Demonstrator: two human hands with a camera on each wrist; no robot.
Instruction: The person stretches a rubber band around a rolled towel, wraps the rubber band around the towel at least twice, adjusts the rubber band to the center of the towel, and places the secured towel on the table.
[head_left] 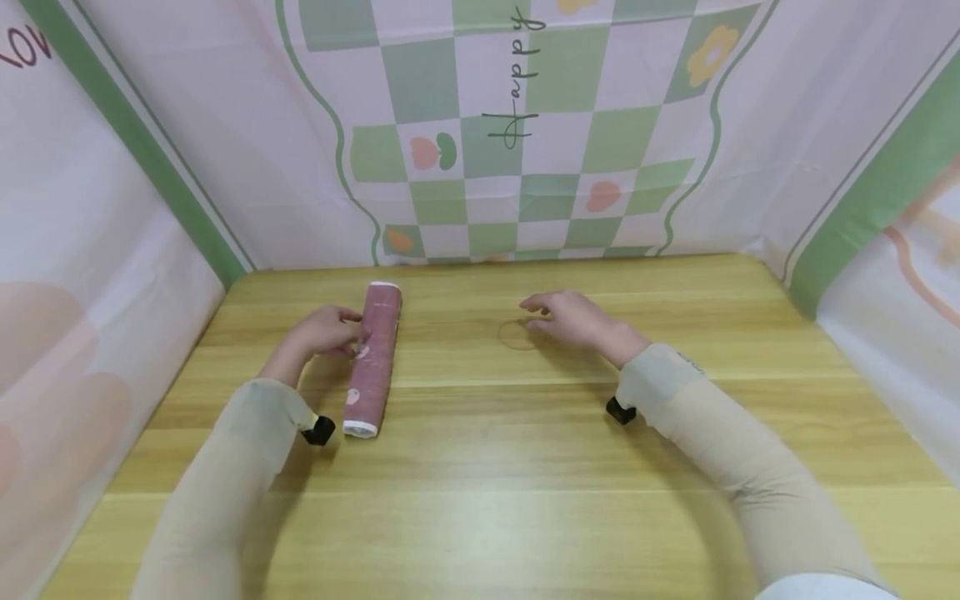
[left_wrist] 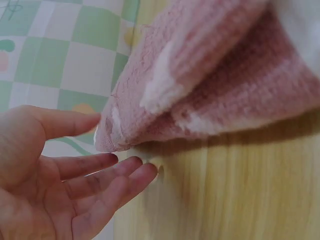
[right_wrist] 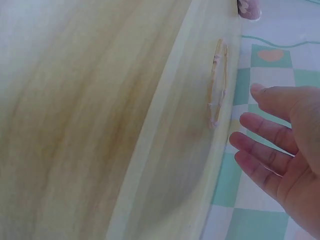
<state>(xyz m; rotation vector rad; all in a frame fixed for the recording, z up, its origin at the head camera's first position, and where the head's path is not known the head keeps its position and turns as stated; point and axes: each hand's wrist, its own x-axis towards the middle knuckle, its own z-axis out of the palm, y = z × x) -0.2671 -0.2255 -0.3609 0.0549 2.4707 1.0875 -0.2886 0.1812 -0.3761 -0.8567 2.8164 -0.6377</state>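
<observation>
A rolled-up dusty-pink towel (head_left: 378, 358) with white ends and pale patches lies lengthwise on the left half of the table. Beside its left edge is my left hand (head_left: 324, 332), the fingers loosely extended. The left wrist view has that hand (left_wrist: 75, 170) with thumb and fingers apart near the towel (left_wrist: 210, 75); whether they touch it I cannot tell. A thin tan elastic band (head_left: 500, 334) lies as a loop right of the towel. My right hand (head_left: 573, 318) hovers beside the band (right_wrist: 212, 90), fingers relaxed and holding nothing.
The wooden table (head_left: 480, 467) runs back to a checkered cloth wall (head_left: 491, 200). Cloth walls with green stripes close off the left and right sides. A small black camera sits at each wrist, the left one (head_left: 318, 431) close to the towel's near end.
</observation>
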